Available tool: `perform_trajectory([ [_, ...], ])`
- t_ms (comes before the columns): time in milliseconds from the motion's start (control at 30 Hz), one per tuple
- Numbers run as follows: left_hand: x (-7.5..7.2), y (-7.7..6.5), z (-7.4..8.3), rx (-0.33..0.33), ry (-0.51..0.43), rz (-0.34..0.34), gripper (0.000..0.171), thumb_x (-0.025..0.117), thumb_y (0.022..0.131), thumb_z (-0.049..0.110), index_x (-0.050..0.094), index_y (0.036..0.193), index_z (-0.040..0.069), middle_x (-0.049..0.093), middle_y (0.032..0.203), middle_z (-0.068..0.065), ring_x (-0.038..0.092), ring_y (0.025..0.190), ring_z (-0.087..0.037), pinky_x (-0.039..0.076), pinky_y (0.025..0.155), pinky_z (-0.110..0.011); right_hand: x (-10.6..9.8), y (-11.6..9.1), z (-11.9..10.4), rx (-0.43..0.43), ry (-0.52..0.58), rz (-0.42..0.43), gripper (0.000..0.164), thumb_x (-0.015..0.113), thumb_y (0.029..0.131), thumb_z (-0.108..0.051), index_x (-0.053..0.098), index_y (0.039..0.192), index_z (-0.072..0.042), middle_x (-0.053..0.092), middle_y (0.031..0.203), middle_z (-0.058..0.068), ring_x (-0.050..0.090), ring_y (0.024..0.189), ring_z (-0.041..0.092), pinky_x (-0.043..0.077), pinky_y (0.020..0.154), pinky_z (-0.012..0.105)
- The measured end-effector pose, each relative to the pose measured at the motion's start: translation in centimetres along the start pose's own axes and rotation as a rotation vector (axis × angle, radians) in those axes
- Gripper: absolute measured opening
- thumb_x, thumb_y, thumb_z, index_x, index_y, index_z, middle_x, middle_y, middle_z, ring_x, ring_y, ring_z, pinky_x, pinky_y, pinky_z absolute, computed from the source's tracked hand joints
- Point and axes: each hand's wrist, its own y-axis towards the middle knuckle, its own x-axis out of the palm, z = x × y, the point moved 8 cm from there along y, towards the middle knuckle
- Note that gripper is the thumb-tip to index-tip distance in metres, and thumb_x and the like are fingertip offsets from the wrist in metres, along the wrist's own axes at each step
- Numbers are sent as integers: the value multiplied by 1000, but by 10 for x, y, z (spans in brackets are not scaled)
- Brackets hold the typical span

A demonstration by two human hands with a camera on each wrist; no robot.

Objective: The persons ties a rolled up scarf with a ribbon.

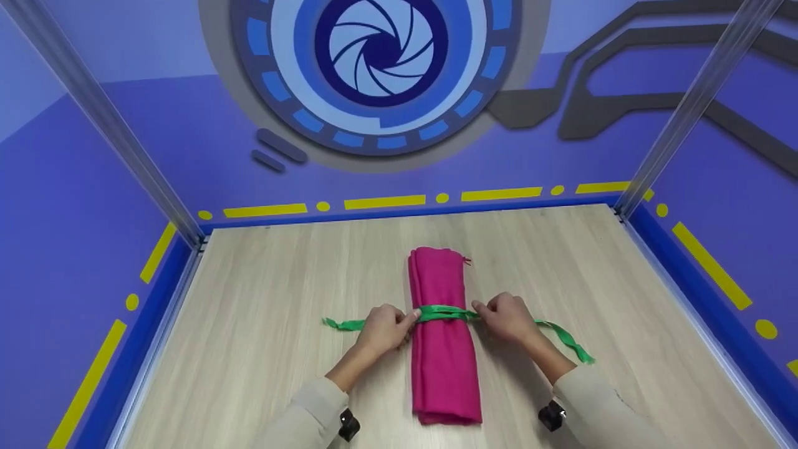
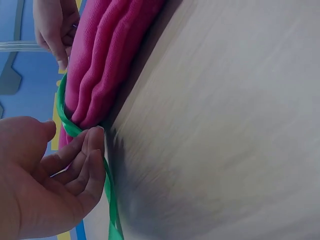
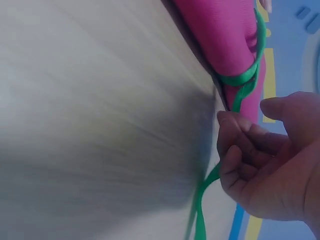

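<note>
Blue walls (image 1: 181, 137) edge the table (image 1: 280, 268) bearing pink cloth (image 1: 444, 368) and green ribbon (image 1: 441, 309).

The cloth (image 1: 446, 368) is coloured magenta, the ribbon (image 1: 441, 310) green. The table (image 1: 280, 280) is patterned in pale wood grain; the wall (image 1: 386, 186), violet-blue, is marked with yellow dashes (image 1: 384, 202) and dots (image 1: 323, 206). The sleeves (image 1: 308, 415) are coloured beige.

The pink roll (image 1: 444, 368), lower centre, is matt cloth. The green ribbon (image 1: 441, 308), slightly blurred, seems glossier. The tabletop (image 1: 268, 280) looks wood-grained.
</note>
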Motion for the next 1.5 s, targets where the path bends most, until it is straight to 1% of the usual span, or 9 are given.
perform_trajectory([
  [167,3,3,-5,-49,-92,-5,50,66,107,35,76,73,-2,72,66,-15,73,61,-32,48,48,-22,5,-3,4,53,25,22,52,68,105,-35,71,63,-5,60,51,-2,53,46,13,42,48,28],
  [433,9,8,-4,-27,-123,49,33,71,104,30,78,85,4,73,70,-12,71,62,-21,49,53,-23,6,2,15,107,94,142,44,73,101,-31,71,64,-6,60,53,-3,54,49,12,40,47,26],
  [600,8,11,-5,-9,-117,128,37,70,105,32,77,81,4,71,67,-11,64,56,-13,45,50,-22,7,5,20,113,142,191,39,76,99,-25,68,65,-8,60,57,-1,54,52,13,42,48,26],
  [833,8,16,-9,-53,-183,161,22,75,101,19,77,89,1,73,73,-10,73,65,-27,53,53,-24,8,4,21,120,236,253,16,76,97,-12,73,82,-5,62,70,1,55,65,15,45,57,26],
  [967,7,18,-13,-85,-258,175,14,75,99,12,76,90,1,73,75,-11,74,67,-28,56,57,-26,9,4,19,122,281,282,9,73,98,-7,74,89,-3,65,77,4,58,73,17,48,64,27],
  [1067,6,16,-13,-110,-374,188,12,74,100,10,75,94,-1,74,80,-14,73,71,-27,59,61,-31,10,2,19,137,407,293,9,69,101,-4,74,96,1,70,86,11,66,79,21,54,68,28],
  [1167,8,16,-13,-124,-526,186,15,71,102,11,74,103,-4,74,88,-19,72,74,-26,60,65,-35,12,0,18,149,599,303,12,63,105,-2,71,103,7,71,94,20,72,82,25,59,71,30],
  [1333,11,19,-12,-92,-730,170,21,67,105,13,68,113,-7,73,98,-26,70,80,-23,59,72,-36,15,1,12,126,893,286,10,55,108,2,59,108,11,72,101,24,73,87,26,61,76,36],
  [1500,16,25,-8,-99,-915,127,18,62,108,11,62,117,-5,72,115,-23,73,105,-27,60,94,-42,19,3,3,123,1116,243,7,49,111,1,51,110,7,73,116,29,75,97,25,60,87,42],
])
